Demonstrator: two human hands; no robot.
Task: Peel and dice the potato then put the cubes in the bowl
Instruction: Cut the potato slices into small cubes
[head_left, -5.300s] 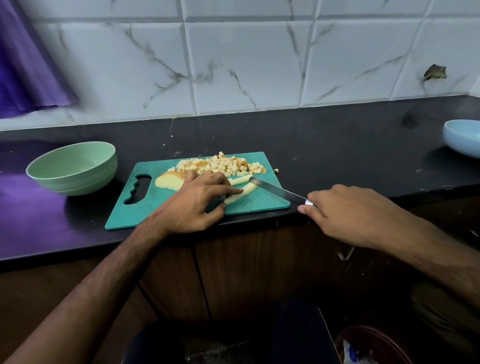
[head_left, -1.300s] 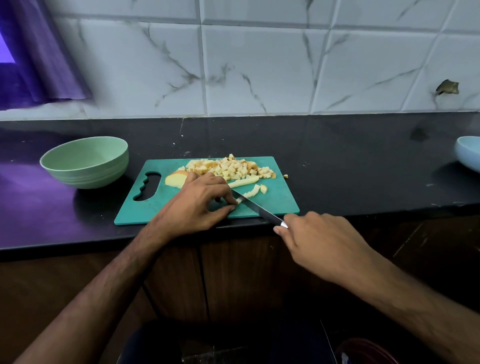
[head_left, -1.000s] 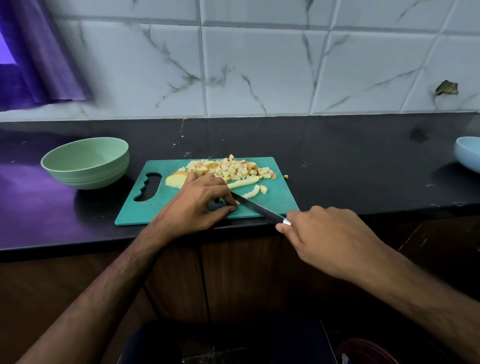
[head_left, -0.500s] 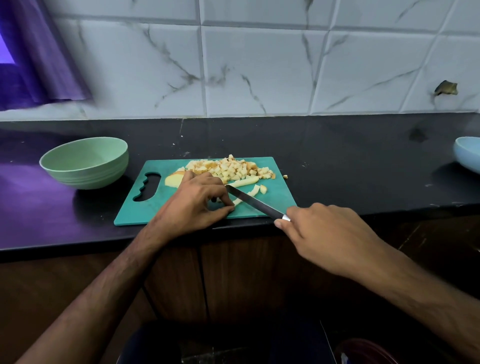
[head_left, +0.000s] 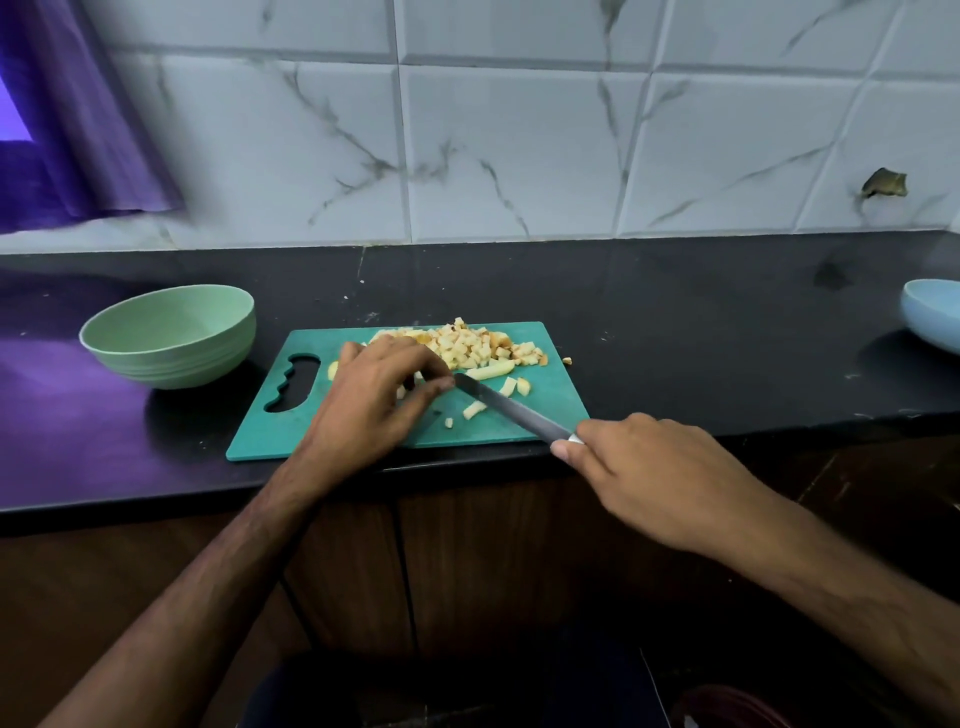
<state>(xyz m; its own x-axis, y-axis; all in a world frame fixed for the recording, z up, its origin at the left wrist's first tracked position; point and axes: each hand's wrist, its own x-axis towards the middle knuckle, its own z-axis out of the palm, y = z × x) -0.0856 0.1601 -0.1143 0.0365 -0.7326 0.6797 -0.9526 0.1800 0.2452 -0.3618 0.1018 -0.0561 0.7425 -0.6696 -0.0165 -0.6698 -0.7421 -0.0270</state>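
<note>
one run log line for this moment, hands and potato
stage: dicing | left hand: holds potato strip on cutting board | right hand: grips knife | cubes: piled on board | green bowl: empty

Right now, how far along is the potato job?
Done: a pile of diced cubes sits at the back of the cutting board. In hand: the right hand holds the knife, cutting a piece pinned under the left hand; one potato strip is uncut. Left: the green bowl holds no cubes.
</note>
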